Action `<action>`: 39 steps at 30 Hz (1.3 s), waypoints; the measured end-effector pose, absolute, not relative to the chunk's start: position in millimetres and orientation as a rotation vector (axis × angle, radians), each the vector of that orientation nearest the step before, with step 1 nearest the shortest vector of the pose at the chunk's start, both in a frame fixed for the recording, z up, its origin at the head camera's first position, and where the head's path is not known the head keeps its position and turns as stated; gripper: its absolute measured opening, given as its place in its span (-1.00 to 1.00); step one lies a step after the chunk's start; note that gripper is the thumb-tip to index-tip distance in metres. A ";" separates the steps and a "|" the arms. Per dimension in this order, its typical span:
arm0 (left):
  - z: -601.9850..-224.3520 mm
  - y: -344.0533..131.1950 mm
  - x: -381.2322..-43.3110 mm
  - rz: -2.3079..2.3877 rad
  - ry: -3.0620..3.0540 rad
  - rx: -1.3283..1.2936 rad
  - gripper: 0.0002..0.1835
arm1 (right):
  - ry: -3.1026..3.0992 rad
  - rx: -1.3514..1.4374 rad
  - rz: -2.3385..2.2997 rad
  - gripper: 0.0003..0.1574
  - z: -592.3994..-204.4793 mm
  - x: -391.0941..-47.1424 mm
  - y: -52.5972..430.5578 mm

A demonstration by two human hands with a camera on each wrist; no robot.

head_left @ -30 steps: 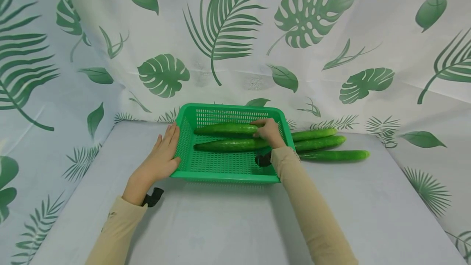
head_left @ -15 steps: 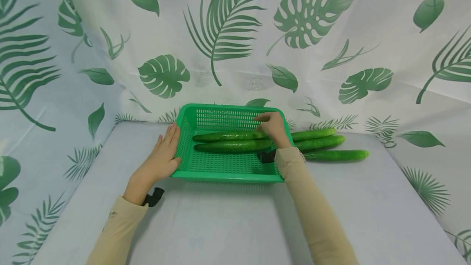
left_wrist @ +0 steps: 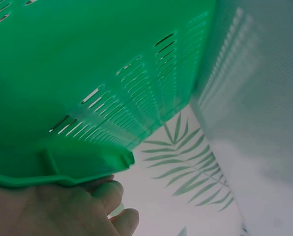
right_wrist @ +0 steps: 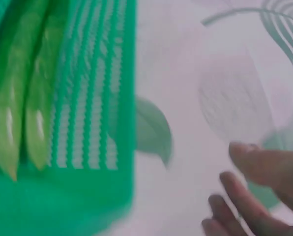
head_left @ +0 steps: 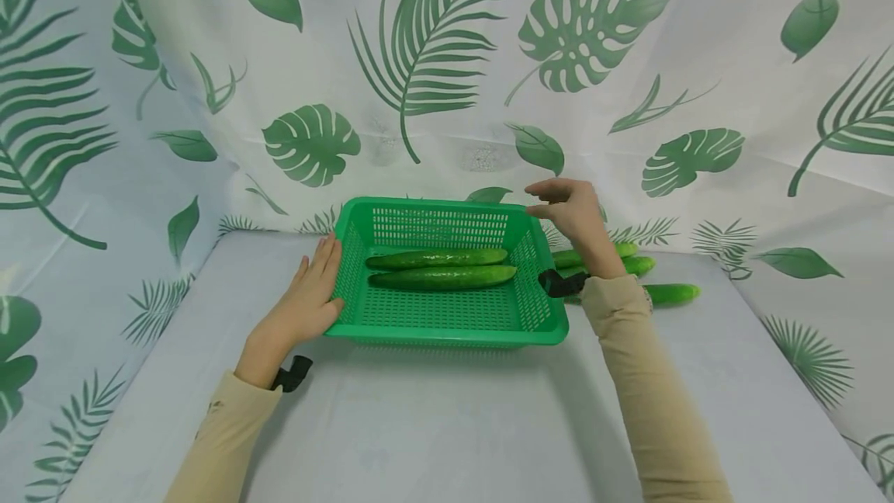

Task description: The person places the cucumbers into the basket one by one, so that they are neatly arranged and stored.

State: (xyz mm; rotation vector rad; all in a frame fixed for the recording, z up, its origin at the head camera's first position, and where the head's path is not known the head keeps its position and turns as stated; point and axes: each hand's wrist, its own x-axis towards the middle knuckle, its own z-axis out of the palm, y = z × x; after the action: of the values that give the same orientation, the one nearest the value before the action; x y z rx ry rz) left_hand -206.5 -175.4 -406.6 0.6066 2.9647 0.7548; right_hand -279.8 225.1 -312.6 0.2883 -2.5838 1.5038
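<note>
Two cucumbers (head_left: 441, 278) lie side by side in a green plastic basket (head_left: 447, 337) with slotted walls. My left hand (head_left: 307, 301) rests against the basket's left rim, fingers straight; the left wrist view shows its fingers (left_wrist: 109, 196) along the outside of that rim. Above the basket's back right corner hovers my right hand (head_left: 576, 212), holding nothing, thumb and fingers apart. In the right wrist view its fingers (right_wrist: 245, 201) are away from the basket. Several more cucumbers (head_left: 673, 294) lie on the table right of the basket, partly hidden by my right arm.
The white table (head_left: 447, 425) reaches back to a white curtain (head_left: 447, 169) printed with green leaves. A dark camera mount (head_left: 562, 283) sits at my right wrist, close to the basket's right rim.
My right hand has let go of the rear cucumber, which now lies nearer the front one. It has then risen out of the basket to the right. My left hand has stayed put.
</note>
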 end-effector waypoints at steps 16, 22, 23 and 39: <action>-406.1 -177.3 -205.8 0.743 2.972 0.594 -0.10 | -2.534 0.114 1.251 -0.51 -308.2 -253.5 370.4; -405.1 -177.0 -205.0 0.751 2.971 0.596 -0.11 | -2.646 -0.117 1.143 -0.42 -348.6 -244.0 421.6; -405.0 -176.8 -205.0 0.753 2.969 0.597 -0.11 | -2.668 -0.146 1.130 -0.42 -358.2 -242.1 428.3; -405.1 -175.0 -204.8 0.755 2.961 0.597 -0.11 | -2.799 -0.335 1.410 -0.17 -443.4 -233.3 472.8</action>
State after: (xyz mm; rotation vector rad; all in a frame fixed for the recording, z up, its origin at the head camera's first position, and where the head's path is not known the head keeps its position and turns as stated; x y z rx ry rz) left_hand -204.8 -175.0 -405.1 0.5973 2.9610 0.7548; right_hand -233.3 472.8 -443.4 -0.3349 -2.7986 1.4096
